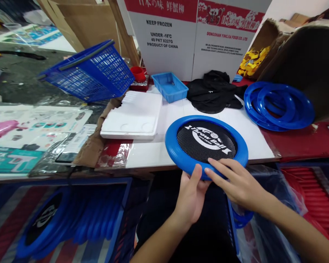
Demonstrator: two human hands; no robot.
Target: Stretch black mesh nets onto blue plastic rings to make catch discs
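Observation:
A blue throw-ball disc (208, 144), with a black mesh centre and white "Throw Ball" lettering, is tilted over the near edge of a white board (252, 140). My left hand (190, 199) grips its near rim, thumb on top and fingers underneath. On the near right rim rests my right hand (235, 182), fingers stretched over the ring up to the mesh edge; its thumb is hidden. Loose blue rings (281, 106) lie stacked behind to the right. A bunched black mesh cloth (216, 91) sits beyond the disc.
A small blue tray (170, 87), white foam block (134, 115) and blue basket (90, 73) stand left. Below the table, a crate (124, 204) holds finished-looking blue discs; red rings (309, 190) fill another at right. An open carton (265, 34) contains yellow pieces.

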